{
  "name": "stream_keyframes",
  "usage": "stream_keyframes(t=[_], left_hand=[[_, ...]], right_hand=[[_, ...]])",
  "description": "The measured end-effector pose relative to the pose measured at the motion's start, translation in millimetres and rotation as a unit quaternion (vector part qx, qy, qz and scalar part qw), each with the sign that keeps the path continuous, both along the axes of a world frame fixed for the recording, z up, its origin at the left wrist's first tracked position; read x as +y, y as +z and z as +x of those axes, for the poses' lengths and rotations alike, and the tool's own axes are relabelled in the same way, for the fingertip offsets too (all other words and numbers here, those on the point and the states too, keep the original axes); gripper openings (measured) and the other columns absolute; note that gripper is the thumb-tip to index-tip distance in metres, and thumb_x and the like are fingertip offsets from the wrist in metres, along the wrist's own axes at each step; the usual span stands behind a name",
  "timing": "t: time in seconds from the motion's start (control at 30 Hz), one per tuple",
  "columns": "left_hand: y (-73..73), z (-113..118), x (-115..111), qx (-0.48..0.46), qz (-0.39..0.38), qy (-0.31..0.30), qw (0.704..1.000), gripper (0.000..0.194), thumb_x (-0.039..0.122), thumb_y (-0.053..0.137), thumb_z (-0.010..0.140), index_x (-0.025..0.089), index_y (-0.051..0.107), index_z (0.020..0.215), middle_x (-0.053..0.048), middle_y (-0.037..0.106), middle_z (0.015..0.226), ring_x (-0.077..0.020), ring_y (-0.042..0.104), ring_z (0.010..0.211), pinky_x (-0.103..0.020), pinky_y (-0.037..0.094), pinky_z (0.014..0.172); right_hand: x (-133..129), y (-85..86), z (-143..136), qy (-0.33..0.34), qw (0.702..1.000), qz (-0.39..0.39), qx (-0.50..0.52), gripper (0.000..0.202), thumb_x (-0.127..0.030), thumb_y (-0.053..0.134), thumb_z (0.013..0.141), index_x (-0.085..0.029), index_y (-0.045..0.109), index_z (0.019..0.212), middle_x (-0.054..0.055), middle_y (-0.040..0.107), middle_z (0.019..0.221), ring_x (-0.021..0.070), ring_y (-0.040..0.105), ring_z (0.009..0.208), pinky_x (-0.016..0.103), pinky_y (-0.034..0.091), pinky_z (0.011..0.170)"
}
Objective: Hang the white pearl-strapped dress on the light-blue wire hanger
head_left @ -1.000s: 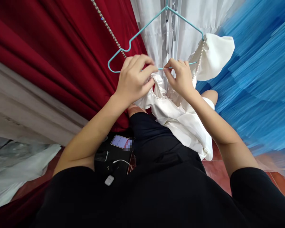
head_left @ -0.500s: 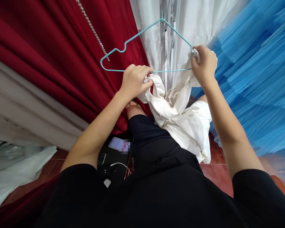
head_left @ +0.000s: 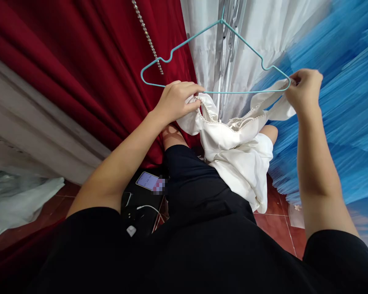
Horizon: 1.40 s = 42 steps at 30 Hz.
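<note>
White bead-edged cloth garment (head_left: 225,139), turquoise wire hanger (head_left: 242,92). Left hand (head_left: 178,100) half-curled, gripping one sleeve (head_left: 190,122); right hand (head_left: 306,87) pinches other sleeve (head_left: 282,109).

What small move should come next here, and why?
Probably the left hand should draw its side of the white garment toward the left end of the hanger: that end is bare, while the right hand holds the other side at the right end.

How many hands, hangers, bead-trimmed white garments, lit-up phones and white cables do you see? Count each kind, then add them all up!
Hands: 2 (left hand, right hand)
Blue-green hanger: 1
Bead-trimmed white garment: 1
Lit-up phone: 1
White cable: 1
Total: 6
</note>
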State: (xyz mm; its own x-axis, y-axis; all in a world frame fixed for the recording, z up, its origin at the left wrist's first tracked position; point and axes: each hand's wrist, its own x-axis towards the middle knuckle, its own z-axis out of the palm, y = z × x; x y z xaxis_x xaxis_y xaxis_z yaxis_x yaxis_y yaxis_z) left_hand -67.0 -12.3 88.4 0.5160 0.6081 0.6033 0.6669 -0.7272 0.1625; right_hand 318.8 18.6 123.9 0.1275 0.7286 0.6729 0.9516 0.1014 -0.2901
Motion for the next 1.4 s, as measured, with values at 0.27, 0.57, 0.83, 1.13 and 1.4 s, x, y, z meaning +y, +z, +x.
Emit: stream_keyframes(t=[0.27, 0.57, 0.83, 1.13, 1.4], left_hand=[[-10.1, 6.5, 9.2, -0.011, 0.003, 0.01, 1.0, 0.036, 0.027, 0.052, 0.092, 0.027, 0.067, 0.125, -0.006, 0.067, 0.111, -0.0303, 0.06, 0.106, -0.045, 0.042, 0.098], [-11.3, 17.0, 0.9, 0.001, 0.03, -0.019, 0.999, 0.038, 0.032, 0.044, 0.101, 0.024, 0.061, 0.135, -0.008, 0.065, 0.117, -0.0268, 0.06, 0.109, -0.04, 0.042, 0.097], [-28.3, 17.1, -35.6, -0.093, 0.068, -0.027, 0.993, 0.027, 0.034, 0.05, 0.099, 0.03, 0.07, 0.115, -0.004, 0.066, 0.119, -0.0262, 0.059, 0.113, -0.044, 0.044, 0.1], [-51.4, -54.2, -4.6, -0.322, -0.13, 0.159, 0.924, 0.015, 0.013, 0.051, 0.08, 0.018, 0.054, 0.094, 0.0, 0.061, 0.086, -0.0142, 0.059, 0.079, -0.026, 0.047, 0.07], [43.0, -66.8, 9.2, -0.295, 0.143, 0.188, 0.926, 0.027, -0.011, 0.051, 0.077, 0.013, 0.052, 0.09, 0.006, 0.054, 0.09, -0.0011, 0.047, 0.064, -0.014, 0.037, 0.055]], right_hand=[[-61.0, -17.0, -27.8, 0.262, 0.939, -0.137, -0.177, 0.016, -0.015, 0.06, 0.071, -0.021, 0.07, 0.083, 0.005, 0.067, 0.078, 0.0253, 0.064, 0.074, 0.035, 0.045, 0.066], [-46.6, -15.0, -110.7, 0.338, 0.93, -0.006, -0.145, 0.032, -0.023, 0.053, 0.087, -0.025, 0.06, 0.119, 0.007, 0.06, 0.115, 0.0274, 0.056, 0.108, 0.041, 0.046, 0.094], [-19.3, -35.0, -101.6, 0.263, 0.959, -0.012, -0.1, 0.018, -0.026, 0.053, 0.089, -0.02, 0.061, 0.104, 0.008, 0.061, 0.086, 0.0262, 0.058, 0.089, 0.043, 0.045, 0.095], [-30.0, -28.4, -97.8, 0.275, 0.954, -0.022, -0.117, 0.023, -0.022, 0.052, 0.087, -0.021, 0.063, 0.108, 0.008, 0.063, 0.091, 0.0259, 0.058, 0.089, 0.041, 0.047, 0.093], [-30.5, -28.0, -100.8, 0.28, 0.955, -0.034, -0.088, 0.022, -0.024, 0.053, 0.087, -0.021, 0.064, 0.106, 0.008, 0.064, 0.093, 0.0258, 0.059, 0.089, 0.04, 0.048, 0.093]])
